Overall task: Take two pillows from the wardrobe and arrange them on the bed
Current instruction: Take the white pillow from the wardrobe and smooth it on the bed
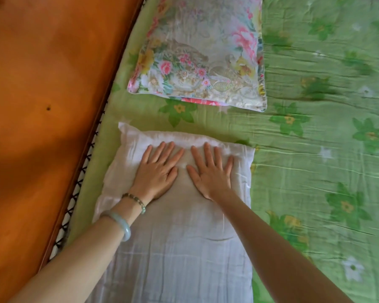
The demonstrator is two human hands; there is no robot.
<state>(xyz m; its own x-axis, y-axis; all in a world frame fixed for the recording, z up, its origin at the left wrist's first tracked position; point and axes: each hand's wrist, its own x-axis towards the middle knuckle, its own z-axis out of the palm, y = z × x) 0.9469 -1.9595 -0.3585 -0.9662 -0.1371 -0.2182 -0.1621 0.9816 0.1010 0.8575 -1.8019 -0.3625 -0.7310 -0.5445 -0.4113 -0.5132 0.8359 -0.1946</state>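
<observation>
White pillow [179, 248] lay on the green bed sheet [315, 149] beside the floral pillow [201, 53], and your left hand [158, 169] and right hand [210, 169] pressed on it open and flat. It looked soft and light, so you could take it by its corners

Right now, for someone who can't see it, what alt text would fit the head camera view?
Both hands, left hand and right hand, press flat on a white pillow lying on a green flowered bedsheet. A floral pillow lies just beyond it, apart, beside an orange wooden headboard.

The white pillow [175, 248] runs off the near edge. The floral pillow [201, 53] is cut off at the far edge. Both forearms leave the frame near.
</observation>
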